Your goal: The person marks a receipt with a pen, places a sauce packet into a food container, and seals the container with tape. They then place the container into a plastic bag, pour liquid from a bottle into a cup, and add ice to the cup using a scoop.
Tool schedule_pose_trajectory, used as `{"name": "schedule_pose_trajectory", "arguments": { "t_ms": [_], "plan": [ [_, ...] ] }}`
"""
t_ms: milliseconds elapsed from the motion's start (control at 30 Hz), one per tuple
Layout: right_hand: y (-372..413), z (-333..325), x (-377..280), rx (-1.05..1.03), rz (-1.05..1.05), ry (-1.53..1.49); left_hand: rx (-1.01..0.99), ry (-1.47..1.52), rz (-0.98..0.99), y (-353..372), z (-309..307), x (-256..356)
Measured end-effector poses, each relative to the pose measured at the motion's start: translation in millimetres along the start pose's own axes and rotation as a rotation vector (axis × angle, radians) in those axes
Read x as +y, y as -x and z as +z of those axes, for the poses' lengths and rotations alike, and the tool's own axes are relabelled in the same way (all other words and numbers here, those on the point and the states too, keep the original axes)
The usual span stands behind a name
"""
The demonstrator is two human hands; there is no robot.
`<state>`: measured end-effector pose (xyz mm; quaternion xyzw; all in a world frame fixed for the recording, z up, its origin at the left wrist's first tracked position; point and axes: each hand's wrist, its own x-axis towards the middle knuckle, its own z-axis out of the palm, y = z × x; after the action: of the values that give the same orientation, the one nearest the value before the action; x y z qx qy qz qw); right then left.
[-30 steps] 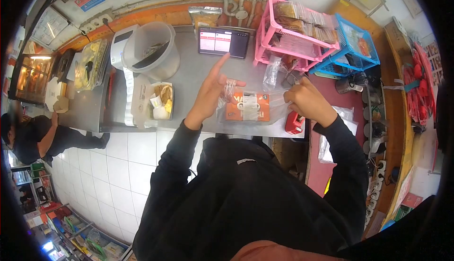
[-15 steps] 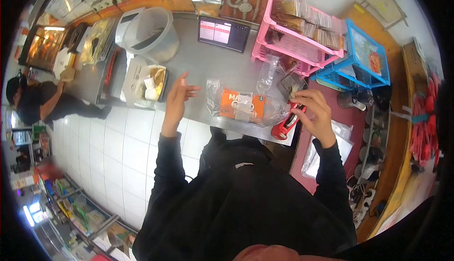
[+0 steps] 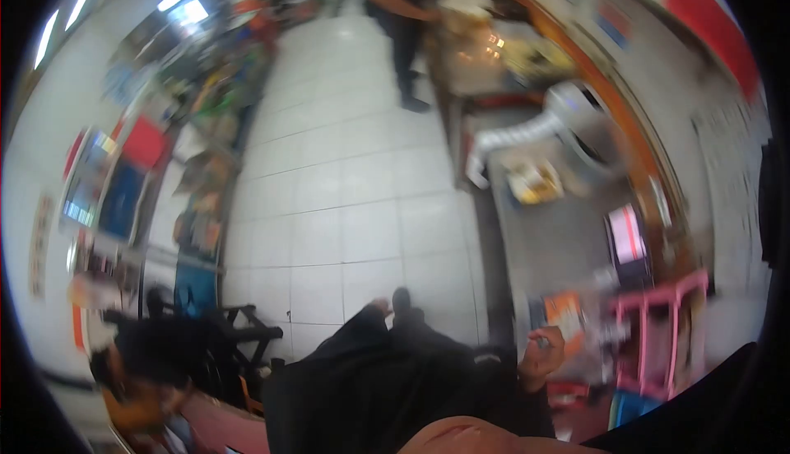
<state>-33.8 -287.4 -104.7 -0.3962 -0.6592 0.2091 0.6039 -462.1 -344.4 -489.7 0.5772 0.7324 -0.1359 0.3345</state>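
The view is smeared by motion. My right hand is over the counter's near edge with its fingers curled round something small and greyish that I cannot make out. Close by it lie an orange packet with clear plastic beside it, and a red tape dispenser. My left hand hangs low by my body, above the tiled floor; its fingers are too blurred to read.
A tablet, a pink rack and an open box stand on the metal counter. One person stands at its far end, another is at the lower left. Shelves line the left.
The view has swung left towards the aisle. My left hand has dropped from above the counter to beside my body. My right hand has come away from the red tape dispenser, and its fingers are more curled.
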Motion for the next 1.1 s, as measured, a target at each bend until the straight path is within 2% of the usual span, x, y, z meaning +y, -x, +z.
{"name": "schedule_pose_trajectory", "arguments": {
  "t_ms": [33, 133, 167, 200, 267, 333, 367, 433, 467, 500, 533, 600, 633, 667, 733, 867, 933, 1000, 1100],
  "plan": [
    [-9, 35, 0, -0.041, 0.05, -0.105, -0.045, 0.041, -0.117, 27, 13, -36],
    [-40, 174, -8, -0.276, 0.053, -0.148, -0.027, 0.094, -0.186, 105, 13, -116],
    [-47, 228, -6, -0.394, 0.123, -0.236, 0.034, 0.116, -0.202, 129, 7, -134],
    [-46, 281, 0, -0.517, 0.205, -0.313, -0.203, 0.306, -0.37, 99, 7, -176],
    [-34, 383, 31, -0.915, 0.44, -0.377, -0.063, 0.475, -0.427, 125, -3, -219],
    [-5, 435, 86, -1.282, 0.256, -0.07, 0.053, 0.642, -0.617, 144, -6, -243],
    [12, 456, 122, -1.456, 0.142, 0.079, -0.064, 0.766, -0.673, 142, 5, -263],
    [76, 463, 250, -1.654, -0.086, 0.453, -0.269, 1.005, -0.762, 121, -11, -300],
    [100, 451, 314, -1.806, -0.253, 0.511, -0.277, 1.039, -0.679, 107, -29, -315],
    [93, 440, 304, -1.963, -0.113, 0.809, -0.285, 1.074, -0.595, 95, -56, -326],
    [83, 432, 305, -2.057, -0.024, 0.917, -0.292, 1.112, -0.513, 86, -90, -333],
    [59, 440, 316, -2.105, 0.094, 0.982, -0.063, 1.18, -0.446, 48, -155, -368],
    [45, 454, 315, -2.109, 0.145, 1.001, 0.103, 1.123, -0.417, 22, -180, -391],
    [32, 475, 312, -2.101, 0.189, 1.006, 0.262, 1.06, -0.392, -7, -202, -418],
    [6, 531, 307, -2.078, 0.254, 0.993, 0.454, 1.058, -0.322, -57, -258, -471],
    [-47, 668, 316, -2.057, 0.256, 0.948, 0.542, 1.119, -0.257, -118, -366, -552],
    [-88, 746, 330, -2.07, 0.181, 0.968, 0.664, 1.115, -0.293, -138, -396, -593],
    [-126, 827, 360, -2.084, 0.002, 1.015, 0.746, 1.03, -0.467, -131, -407, -616],
    [-183, 991, 424, -1.974, -0.572, 1.141, 0.611, 1.157, -0.645, -110, -377, -644]
  ]
}}
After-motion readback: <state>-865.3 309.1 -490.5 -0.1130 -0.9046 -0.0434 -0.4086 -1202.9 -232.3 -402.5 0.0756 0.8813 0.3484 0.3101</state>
